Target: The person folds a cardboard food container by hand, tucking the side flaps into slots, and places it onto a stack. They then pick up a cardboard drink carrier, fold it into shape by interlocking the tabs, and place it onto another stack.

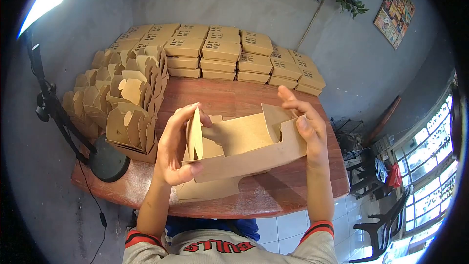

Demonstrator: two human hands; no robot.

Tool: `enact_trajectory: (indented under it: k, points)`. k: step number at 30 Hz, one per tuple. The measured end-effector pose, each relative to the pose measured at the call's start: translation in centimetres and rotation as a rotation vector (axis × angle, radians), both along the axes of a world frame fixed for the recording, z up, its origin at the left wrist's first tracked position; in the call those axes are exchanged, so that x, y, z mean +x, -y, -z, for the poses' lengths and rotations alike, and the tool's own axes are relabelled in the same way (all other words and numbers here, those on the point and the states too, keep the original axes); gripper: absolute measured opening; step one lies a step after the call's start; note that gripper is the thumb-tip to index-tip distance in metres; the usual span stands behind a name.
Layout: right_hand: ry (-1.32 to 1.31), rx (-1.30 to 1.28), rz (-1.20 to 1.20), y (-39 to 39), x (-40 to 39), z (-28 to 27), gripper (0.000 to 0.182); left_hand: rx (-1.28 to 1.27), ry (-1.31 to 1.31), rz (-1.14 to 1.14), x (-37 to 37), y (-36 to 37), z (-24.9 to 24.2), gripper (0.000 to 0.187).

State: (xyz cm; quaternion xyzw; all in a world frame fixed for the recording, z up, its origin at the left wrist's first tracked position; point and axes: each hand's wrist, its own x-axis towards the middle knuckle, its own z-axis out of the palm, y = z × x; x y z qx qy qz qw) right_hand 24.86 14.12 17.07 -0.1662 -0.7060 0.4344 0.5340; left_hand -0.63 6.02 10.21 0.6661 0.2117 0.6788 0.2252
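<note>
A brown cardboard box [249, 159], partly folded with its inside facing up, is held above the front of the table between my two hands. My left hand [172, 142] wraps around its left end, fingers behind a raised end flap [195, 134] and thumb below at the front corner. At the right end, my right hand [312, 129] grips the wall, its thumb near the top edge and its fingers partly raised behind. A loose flap [210, 190] hangs below the box toward me.
Open folded boxes [129, 124] are stacked on the table's left. Closed boxes printed "EAT ME!" [220, 49] line the back of the red-brown table [195, 95]. A black lamp base [110, 161] stands at the left edge. A dark chair [386, 222] is at the lower right.
</note>
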Motion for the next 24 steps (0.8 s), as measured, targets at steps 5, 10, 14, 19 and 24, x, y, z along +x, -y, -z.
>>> enact_trajectory:
  k: [5,10,14,19,24]
  points:
    - [0.158,-0.084,-0.127,-0.1,1.1,-0.2,0.04,-0.001,-0.021,-0.079,-0.2,0.2,0.1,0.092]
    - [0.181,-0.12,-0.122,-0.2,1.3,-0.2,0.042,-0.068,-0.112,-0.028,-0.2,0.8,-0.6,0.097]
    - [0.251,-0.065,-0.213,-0.3,2.1,-1.9,0.04,-0.124,-0.099,-0.013,-0.2,1.1,-0.8,0.098]
    - [0.429,0.054,-0.077,0.3,1.9,-3.2,0.047,-0.11,-0.098,-0.029,-0.2,0.8,-1.0,0.102]
    - [0.447,0.129,-0.075,-0.4,1.9,-2.5,0.05,-0.124,-0.118,-0.045,0.0,0.8,-0.8,0.106]
